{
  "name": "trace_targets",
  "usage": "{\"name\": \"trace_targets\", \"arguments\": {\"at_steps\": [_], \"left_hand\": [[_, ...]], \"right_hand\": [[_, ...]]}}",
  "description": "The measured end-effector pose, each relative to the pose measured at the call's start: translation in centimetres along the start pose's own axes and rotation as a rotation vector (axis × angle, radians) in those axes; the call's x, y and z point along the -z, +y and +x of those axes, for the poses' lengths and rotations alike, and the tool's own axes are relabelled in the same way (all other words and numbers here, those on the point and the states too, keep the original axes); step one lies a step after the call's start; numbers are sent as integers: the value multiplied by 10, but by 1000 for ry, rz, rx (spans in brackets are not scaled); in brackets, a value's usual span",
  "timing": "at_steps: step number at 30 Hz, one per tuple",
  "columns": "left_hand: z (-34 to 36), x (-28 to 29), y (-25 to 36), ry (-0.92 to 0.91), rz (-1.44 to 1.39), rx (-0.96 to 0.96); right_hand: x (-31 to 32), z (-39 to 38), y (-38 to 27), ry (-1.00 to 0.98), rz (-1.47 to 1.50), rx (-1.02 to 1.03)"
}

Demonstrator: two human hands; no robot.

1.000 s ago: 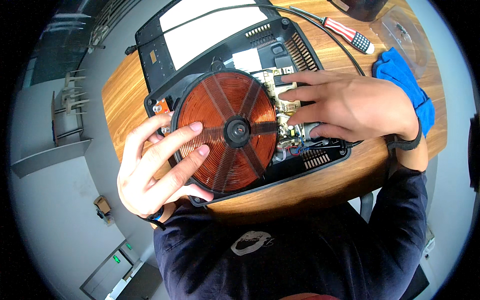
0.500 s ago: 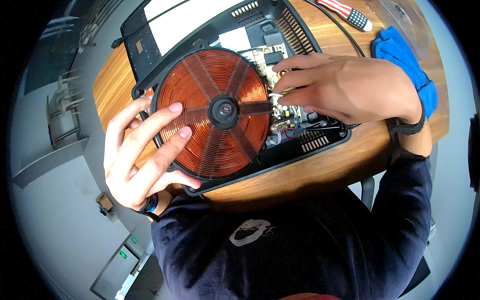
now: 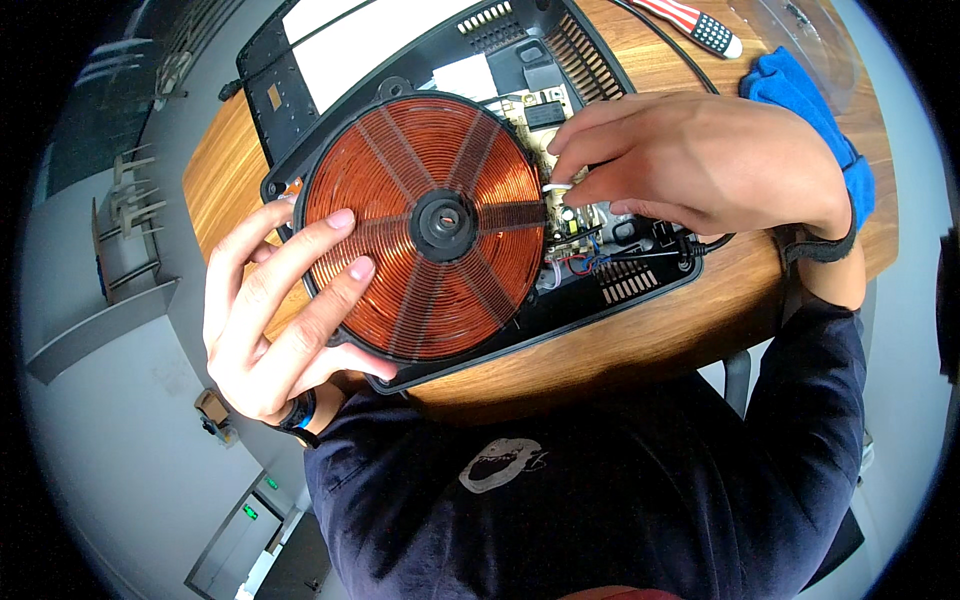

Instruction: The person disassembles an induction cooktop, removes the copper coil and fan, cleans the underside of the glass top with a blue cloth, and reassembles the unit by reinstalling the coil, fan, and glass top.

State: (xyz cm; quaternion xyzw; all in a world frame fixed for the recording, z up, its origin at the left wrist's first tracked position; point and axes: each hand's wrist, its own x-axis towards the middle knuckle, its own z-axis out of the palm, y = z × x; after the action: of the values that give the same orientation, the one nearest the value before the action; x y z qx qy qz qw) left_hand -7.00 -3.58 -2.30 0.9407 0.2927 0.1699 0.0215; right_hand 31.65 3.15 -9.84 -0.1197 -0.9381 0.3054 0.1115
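Observation:
A round copper induction coil (image 3: 490, 290) with a dark centre piece lies over the left part of an open black housing (image 3: 480, 362). My left hand (image 3: 270, 300) holds the coil by its left side, with two fingertips on the windings and the thumb at the lower rim. Just off the coil's right edge, my right hand (image 3: 700, 165) pinches a thin white wire (image 3: 557, 187) between thumb and forefinger. Below these fingers lies a circuit board (image 3: 545, 115), partly hidden by the hand. Red and blue wires (image 3: 580, 265) run near the housing's front.
A black cord (image 3: 715, 243) leaves the housing at the right. A blue cloth-like item (image 3: 800, 120) lies at the table's right, near a striped handle (image 3: 700, 30) and a clear plastic piece (image 3: 825, 45). A white sheet (image 3: 350, 50) covers part of a black panel at the back left.
The coil has shifted slightly left along with my left hand. My right hand keeps its pinch by the coil's edge, and more of the black cord shows beneath it.

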Motion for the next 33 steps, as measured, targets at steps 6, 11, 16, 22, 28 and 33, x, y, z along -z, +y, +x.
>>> {"name": "trace_targets", "arguments": {"at_steps": [6,11,16,22,28,33], "left_hand": [[-1,5,2,-37,14,10],[1,0,1,-7,2,13],[-1,-3,1,23,0,29],[-2,-6,-8,-1,-7,-9],[-2,0,-5,-11,-35,7],[3,-4,-13,-44,-76,3]], "right_hand": [[-1,0,2,13,15,11],[4,-3,-1,-12,-22,-6],[5,-5,-4,-30,-43,-74],[2,-8,-3,50,-83,-83],[3,-4,-1,90,-90,-57],[7,-4,2,20,-108,-66]]}}
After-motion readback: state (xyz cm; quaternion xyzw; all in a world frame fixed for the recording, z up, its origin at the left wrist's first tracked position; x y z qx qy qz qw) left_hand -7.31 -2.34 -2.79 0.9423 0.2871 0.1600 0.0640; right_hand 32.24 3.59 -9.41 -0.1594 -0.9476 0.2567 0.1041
